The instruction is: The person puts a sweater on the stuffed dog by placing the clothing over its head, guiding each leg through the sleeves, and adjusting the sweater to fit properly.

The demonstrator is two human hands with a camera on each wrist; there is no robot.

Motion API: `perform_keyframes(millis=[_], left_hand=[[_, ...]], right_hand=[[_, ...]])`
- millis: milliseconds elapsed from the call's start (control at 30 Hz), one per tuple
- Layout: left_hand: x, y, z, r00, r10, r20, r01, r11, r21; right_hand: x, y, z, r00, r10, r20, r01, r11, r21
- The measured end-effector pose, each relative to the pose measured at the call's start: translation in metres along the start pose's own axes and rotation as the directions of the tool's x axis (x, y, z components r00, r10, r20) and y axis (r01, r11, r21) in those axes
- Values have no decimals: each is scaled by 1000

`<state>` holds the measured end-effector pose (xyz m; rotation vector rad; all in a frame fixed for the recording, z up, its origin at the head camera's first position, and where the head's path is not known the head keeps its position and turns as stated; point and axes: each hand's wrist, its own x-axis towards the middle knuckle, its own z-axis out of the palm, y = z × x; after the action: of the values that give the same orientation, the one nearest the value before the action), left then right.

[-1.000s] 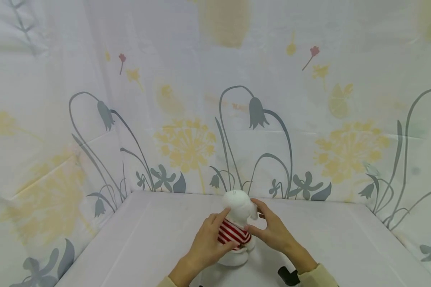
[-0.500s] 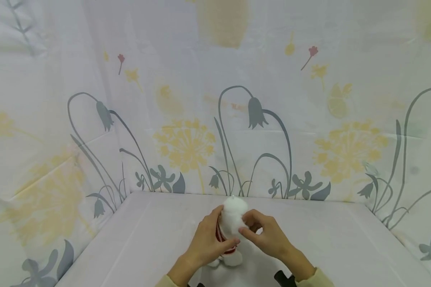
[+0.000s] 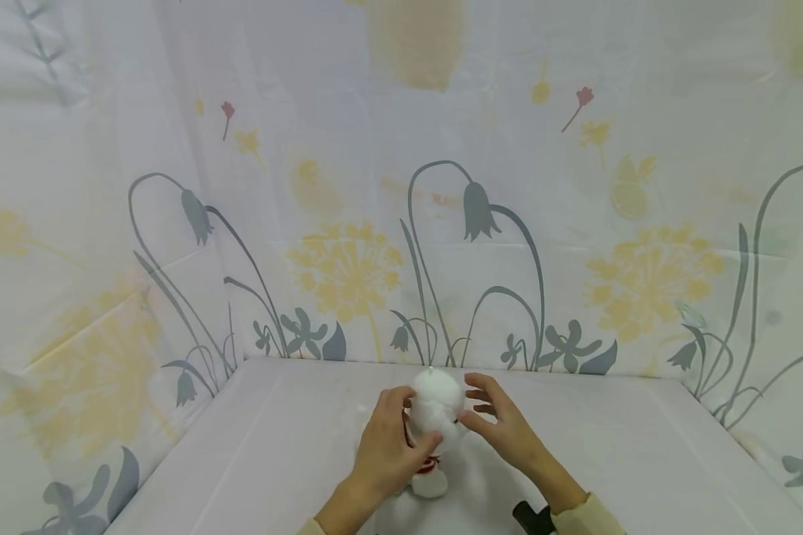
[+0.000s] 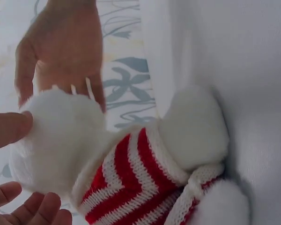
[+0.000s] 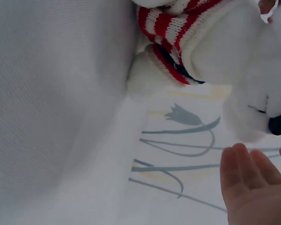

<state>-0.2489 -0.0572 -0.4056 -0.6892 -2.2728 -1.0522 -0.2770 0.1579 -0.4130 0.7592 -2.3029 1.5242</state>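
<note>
A white plush toy (image 3: 436,401) in a red-and-white striped knit sweater (image 4: 131,183) sits upright on the table, its face turned to the right. Its black nose (image 5: 278,124) and a stitched eye line show in the right wrist view. My left hand (image 3: 384,446) holds the toy's head from the left, thumb on one side and bent fingers on the other. On the right, my right hand (image 3: 503,431) is spread beside the muzzle, fingertips close to it and nothing between them. The toy's far side is hidden.
The white table (image 3: 629,461) reaches back to a hanging cloth (image 3: 348,186) printed with grey and yellow flowers, which also runs along both sides. A black device (image 3: 534,518) is at my right wrist.
The plush toy has turned from showing its striped back to facing right. My right hand, which pinched at its head half a second ago, has let go and spread. The left hand stays round it.
</note>
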Motion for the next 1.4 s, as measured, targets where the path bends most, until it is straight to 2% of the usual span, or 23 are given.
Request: perform_keyframes(millis=[33, 100, 133, 200, 333, 533, 633, 733, 800, 900, 967, 1067, 1200, 1400], left_hand=[[-1, 1, 1, 1000, -3, 5, 3, 1000, -12], [-2, 2, 2, 1000, -12, 18, 12, 999, -39], [-3, 2, 2, 1000, -14, 25, 16, 999, -50], [-4, 2, 3, 999, -18, 34, 20, 998, -65], [-4, 0, 4, 999, 6, 33, -3, 997, -76], [0, -11, 4, 993, 111, -27, -113, 991, -75], [3, -18, 2, 985, 152, -76, -155, 987, -41], [6, -24, -3, 981, 163, -102, -164, 986, -4], [7, -27, -8, 986, 153, -68, -154, 988, -5], [9, -28, -17, 989, 139, 45, -138, 990, -32], [9, -28, -22, 984, 127, 126, -123, 992, -39], [9, -27, -25, 971, 125, 205, -123, 992, -22], [8, -27, -23, 963, 139, 233, -136, 990, -31], [11, -30, -17, 960, 164, 225, -135, 981, -138]], right_hand=[[0, 2, -1, 996, 51, 69, -55, 997, 59], [1, 5, -1, 978, 100, 183, -127, 981, 146], [2, 7, -1, 971, 102, 218, -142, 974, 176], [2, 8, 0, 967, 87, 240, -136, 971, 198], [1, 6, 0, 983, 61, 173, -96, 974, 204], [-2, 3, -3, 998, -41, 52, 33, 988, 152], [-3, 0, -3, 995, -92, 43, 85, 987, 135], [-4, 0, -3, 990, -125, 58, 121, 991, 62], [-4, 0, -3, 990, -130, 62, 131, 991, -14], [-3, 3, -2, 990, -120, 81, 126, 989, -82], [-4, 5, -1, 988, -91, 126, 101, 992, -81], [-4, 8, -1, 979, -50, 198, 64, 996, -65], [-4, 9, 0, 971, -70, 227, 89, 993, -76], [-3, 5, -2, 976, -140, 169, 162, 979, -124]])
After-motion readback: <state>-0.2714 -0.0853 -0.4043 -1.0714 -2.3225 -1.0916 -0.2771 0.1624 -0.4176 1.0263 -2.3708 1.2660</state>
